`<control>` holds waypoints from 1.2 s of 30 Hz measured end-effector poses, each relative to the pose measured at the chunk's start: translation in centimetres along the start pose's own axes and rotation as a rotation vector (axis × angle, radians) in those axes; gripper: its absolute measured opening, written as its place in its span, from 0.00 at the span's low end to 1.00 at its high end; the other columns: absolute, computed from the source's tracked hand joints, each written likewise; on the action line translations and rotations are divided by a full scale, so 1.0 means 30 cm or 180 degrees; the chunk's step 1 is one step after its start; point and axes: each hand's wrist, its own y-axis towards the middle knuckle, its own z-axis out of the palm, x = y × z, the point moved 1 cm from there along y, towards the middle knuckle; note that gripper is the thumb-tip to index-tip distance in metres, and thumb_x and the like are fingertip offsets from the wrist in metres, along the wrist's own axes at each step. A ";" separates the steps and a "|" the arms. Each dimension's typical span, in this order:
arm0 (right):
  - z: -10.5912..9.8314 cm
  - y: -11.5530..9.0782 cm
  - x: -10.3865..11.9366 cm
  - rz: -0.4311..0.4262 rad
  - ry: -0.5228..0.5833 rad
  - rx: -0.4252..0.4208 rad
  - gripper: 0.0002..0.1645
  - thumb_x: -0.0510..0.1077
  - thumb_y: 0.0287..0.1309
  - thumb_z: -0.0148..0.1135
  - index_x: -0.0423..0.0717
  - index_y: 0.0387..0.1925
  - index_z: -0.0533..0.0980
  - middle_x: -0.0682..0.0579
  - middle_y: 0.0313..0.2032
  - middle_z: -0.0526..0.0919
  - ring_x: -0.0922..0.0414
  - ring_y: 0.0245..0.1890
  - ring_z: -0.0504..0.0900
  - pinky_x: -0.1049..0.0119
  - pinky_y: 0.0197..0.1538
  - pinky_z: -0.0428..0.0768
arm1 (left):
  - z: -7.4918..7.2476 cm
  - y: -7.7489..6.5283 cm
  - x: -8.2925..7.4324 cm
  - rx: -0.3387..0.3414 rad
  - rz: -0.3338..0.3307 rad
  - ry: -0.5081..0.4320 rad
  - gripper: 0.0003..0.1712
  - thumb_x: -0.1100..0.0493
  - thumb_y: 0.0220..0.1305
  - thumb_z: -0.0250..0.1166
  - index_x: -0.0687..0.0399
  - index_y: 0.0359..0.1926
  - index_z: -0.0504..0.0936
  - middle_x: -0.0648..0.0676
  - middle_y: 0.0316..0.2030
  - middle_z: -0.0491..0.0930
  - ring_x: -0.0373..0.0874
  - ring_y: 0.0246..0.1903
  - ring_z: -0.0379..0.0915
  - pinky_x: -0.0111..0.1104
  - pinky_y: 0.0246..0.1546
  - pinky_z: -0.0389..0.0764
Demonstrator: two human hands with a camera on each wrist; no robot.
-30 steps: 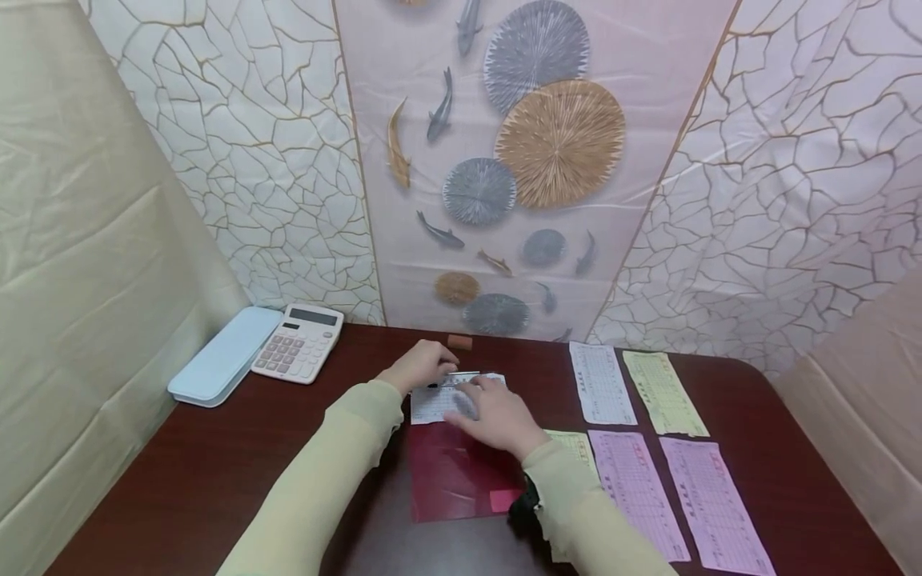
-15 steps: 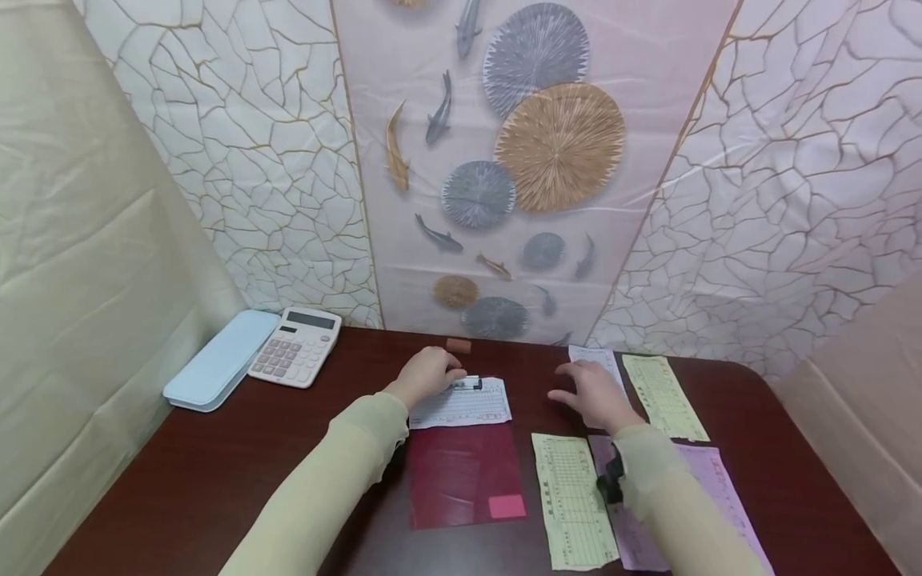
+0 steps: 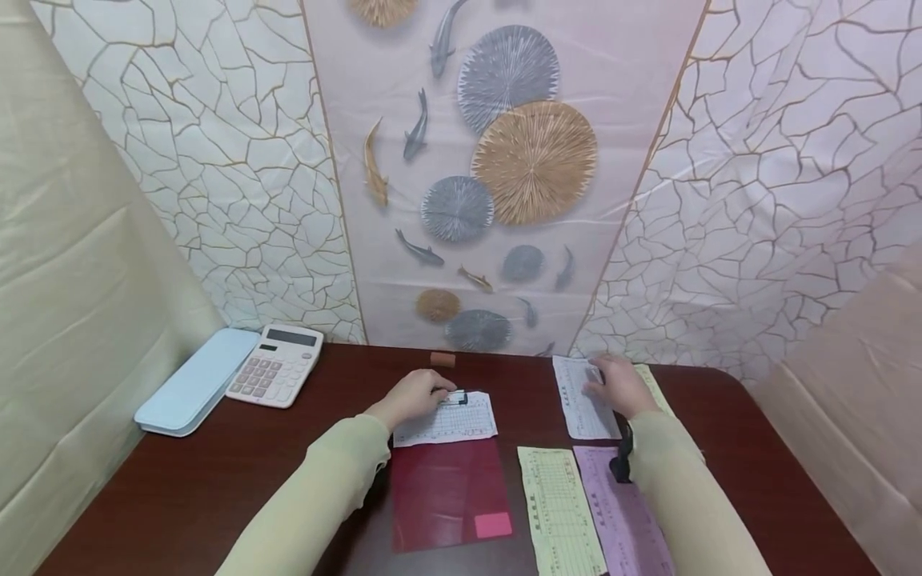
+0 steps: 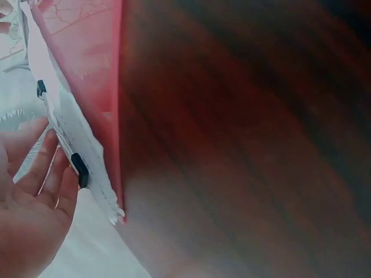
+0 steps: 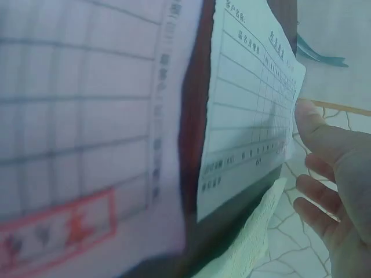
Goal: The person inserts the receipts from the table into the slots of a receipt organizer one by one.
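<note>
In the head view, a dark red translucent folder (image 3: 442, 488) with a pink label lies at mid-table. A printed white slip (image 3: 461, 422) covers its top end, under a metal clip (image 3: 455, 397) with black ends. My left hand (image 3: 414, 394) is at that clip; the left wrist view shows its fairly straight fingertips touching the clip (image 4: 61, 130) along its edge. My right hand (image 3: 625, 386) hovers over the right side of another white slip (image 3: 579, 400) at the back. In the right wrist view its thumb is right at the slip's (image 5: 249, 104) far edge, fingers loosely spread.
A yellow slip (image 3: 562, 512) and a purple slip (image 3: 615, 516) lie right of the folder. Another yellow slip (image 3: 651, 387) is partly hidden behind my right hand. A calculator (image 3: 277, 366), a light blue case (image 3: 198, 380) and a small brown block (image 3: 442, 359) sit along the back.
My right hand has left the folder's clip and moved right, to the white slip at the back. My left hand stays at the clip. The head view has shifted slightly.
</note>
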 end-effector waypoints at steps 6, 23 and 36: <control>0.030 0.045 0.021 0.0012 0.0071 0.0168 0.27 0.40 0.55 0.66 0.29 0.53 0.73 0.31 0.51 0.76 0.35 0.53 0.74 0.43 0.57 0.70 | 0.012 -0.003 0.012 -0.0105 -0.0052 -0.0064 0.19 0.52 0.64 0.64 0.52 0.54 0.82 0.52 0.51 0.81 0.49 0.57 0.72 0.42 0.56 0.73; 0.065 0.059 0.009 0.0321 -0.0021 0.0114 0.31 0.48 0.57 0.66 0.23 0.49 0.74 0.27 0.50 0.74 0.33 0.54 0.71 0.42 0.57 0.69 | 0.024 0.009 0.046 -0.0205 -0.0269 -0.0117 0.24 0.49 0.49 0.74 0.53 0.47 0.84 0.52 0.46 0.81 0.47 0.53 0.73 0.39 0.52 0.76; 0.065 0.053 0.024 0.0453 0.0113 0.0097 0.42 0.48 0.54 0.68 0.25 0.61 0.63 0.26 0.57 0.68 0.32 0.57 0.68 0.41 0.60 0.67 | 0.022 0.009 0.055 -0.0152 -0.0249 0.0032 0.23 0.47 0.49 0.74 0.51 0.46 0.85 0.51 0.44 0.81 0.45 0.49 0.75 0.36 0.50 0.77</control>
